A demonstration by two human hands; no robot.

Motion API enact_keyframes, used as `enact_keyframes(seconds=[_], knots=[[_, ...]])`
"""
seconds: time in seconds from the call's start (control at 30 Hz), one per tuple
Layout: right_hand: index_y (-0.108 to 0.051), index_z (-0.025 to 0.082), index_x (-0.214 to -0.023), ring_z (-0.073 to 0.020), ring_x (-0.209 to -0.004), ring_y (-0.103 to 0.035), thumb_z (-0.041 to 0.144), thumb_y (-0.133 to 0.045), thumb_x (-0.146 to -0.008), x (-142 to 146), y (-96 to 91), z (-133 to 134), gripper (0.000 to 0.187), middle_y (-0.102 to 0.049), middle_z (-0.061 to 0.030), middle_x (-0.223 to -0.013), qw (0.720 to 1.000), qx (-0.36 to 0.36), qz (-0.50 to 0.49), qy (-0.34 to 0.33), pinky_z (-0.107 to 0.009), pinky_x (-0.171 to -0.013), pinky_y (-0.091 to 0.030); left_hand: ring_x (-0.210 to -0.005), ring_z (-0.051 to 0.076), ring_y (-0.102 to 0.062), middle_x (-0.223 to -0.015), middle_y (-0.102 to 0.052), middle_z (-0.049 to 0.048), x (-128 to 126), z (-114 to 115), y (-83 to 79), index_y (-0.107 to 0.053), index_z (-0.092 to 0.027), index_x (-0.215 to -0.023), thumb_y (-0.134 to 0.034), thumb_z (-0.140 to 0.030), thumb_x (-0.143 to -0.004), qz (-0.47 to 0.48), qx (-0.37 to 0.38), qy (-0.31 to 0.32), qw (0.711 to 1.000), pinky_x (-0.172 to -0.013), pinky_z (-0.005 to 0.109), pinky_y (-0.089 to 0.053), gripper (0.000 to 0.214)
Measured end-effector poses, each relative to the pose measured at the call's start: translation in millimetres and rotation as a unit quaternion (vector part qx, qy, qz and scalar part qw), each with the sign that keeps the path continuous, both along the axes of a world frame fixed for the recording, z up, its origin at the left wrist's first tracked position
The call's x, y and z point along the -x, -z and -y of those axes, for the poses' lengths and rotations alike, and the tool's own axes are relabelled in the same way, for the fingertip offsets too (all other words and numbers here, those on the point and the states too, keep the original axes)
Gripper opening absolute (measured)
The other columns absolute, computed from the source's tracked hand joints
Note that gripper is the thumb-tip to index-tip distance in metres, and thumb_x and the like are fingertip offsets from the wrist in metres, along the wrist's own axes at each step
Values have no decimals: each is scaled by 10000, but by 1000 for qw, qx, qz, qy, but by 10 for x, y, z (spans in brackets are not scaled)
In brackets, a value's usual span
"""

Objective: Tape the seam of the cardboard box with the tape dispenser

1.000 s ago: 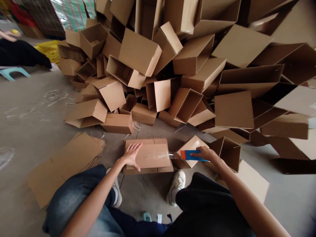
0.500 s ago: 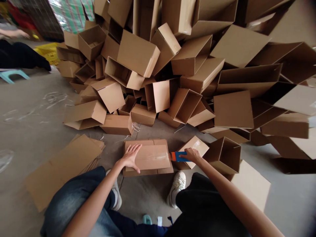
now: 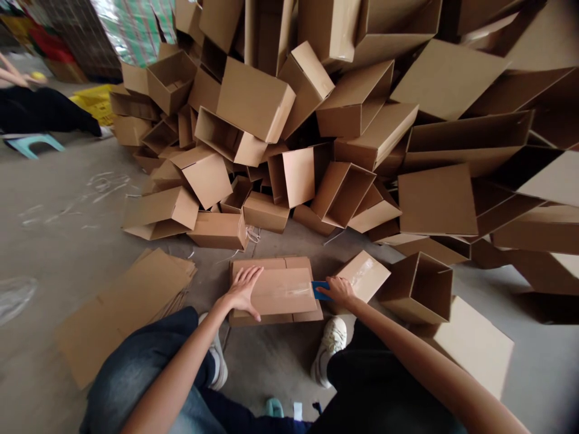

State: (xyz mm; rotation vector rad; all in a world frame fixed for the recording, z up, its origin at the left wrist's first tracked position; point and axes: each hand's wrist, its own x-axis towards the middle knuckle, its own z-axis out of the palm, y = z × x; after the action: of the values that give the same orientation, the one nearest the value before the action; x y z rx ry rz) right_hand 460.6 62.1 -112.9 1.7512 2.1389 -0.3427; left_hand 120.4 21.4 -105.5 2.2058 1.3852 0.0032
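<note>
Box [image 3: 275,290] under flat open left hand [image 3: 242,292]; right hand [image 3: 340,290] grips tape dispenser [image 3: 320,290]; box pile [image 3: 316,120] behind.

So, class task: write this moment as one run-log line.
left hand: flat on cardboard box | right hand: holds blue tape dispenser at box's right edge | clear tape across top | flat cardboard stack left

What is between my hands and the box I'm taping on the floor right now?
Nothing visible. The left hand lies flat on the cardboard box, and the right hand holds the blue tape dispenser against the box's right edge.
</note>
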Motion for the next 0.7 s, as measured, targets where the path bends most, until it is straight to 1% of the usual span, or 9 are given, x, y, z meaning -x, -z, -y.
enact_keyframes(seconds=[0.1,0.2,0.3,0.47,0.53,0.63,0.7], knots=[[-611,175,-980,-239,-939,-598,487,-444,-841,31,0,55,381,-652,-116,-959,1000,-2,-24,4,-292,-766,-408,-1358,312,-70,-1488,-108,118,-5,-2,-12,22,-218,-1421,-697,-691,-318,3,3,-2,1000,-1090,473,21,1399],[-606,157,-992,-240,-944,-596,428,-466,-830,76,-24,112,346,-650,-130,-988,999,-1,-38,10,-278,-767,-399,-1356,322,-70,-1488,-109,117,-12,-4,-25,29,-230,-1420,-704,-684,-312,4,6,-4,1000,-1086,483,22,1404],[-585,160,-1020,-247,-955,-595,371,-498,-804,94,-74,150,315,-641,-126,-1035,999,12,-47,-3,-279,-776,-394,-1355,325,-69,-1487,-108,120,-20,-4,-30,34,-226,-1419,-704,-684,-307,-1,9,-6,1000,-1083,492,27,1411],[-567,151,-1017,-262,-972,-593,340,-444,-834,61,-132,192,290,-635,-127,-1047,998,18,-57,-16,-300,-786,-400,-1356,321,-68,-1486,-109,125,-33,-7,-31,26,-217,-1420,-705,-681,-313,-9,5,-5,1000,-1084,489,29,1405],[-555,145,-1040,-270,-983,-590,343,-430,-844,77,-109,246,305,-625,-133,-1061,998,19,-60,-10,-312,-785,-408,-1356,322,-68,-1486,-109,122,-37,-11,-31,34,-222,-1420,-708,-678,-312,-10,4,-4,1000,-1083,495,28,1409],[-519,134,-1109,-275,-991,-583,326,-433,-845,171,-4,370,338,-601,-145,-1107,998,26,-57,2,-325,-780,-422,-1357,324,-62,-1488,-100,118,-37,-21,-32,49,-231,-1418,-710,-679,-307,-17,6,-4,1000,-1080,505,25,1418],[-505,105,-1129,-266,-984,-587,234,-460,-818,251,82,424,339,-598,-151,-1110,998,45,-44,23,-317,-779,-428,-1357,324,-62,-1489,-97,120,-31,-31,-35,46,-232,-1419,-708,-681,-313,-20,6,-3,1000,-1080,503,25,1412]])
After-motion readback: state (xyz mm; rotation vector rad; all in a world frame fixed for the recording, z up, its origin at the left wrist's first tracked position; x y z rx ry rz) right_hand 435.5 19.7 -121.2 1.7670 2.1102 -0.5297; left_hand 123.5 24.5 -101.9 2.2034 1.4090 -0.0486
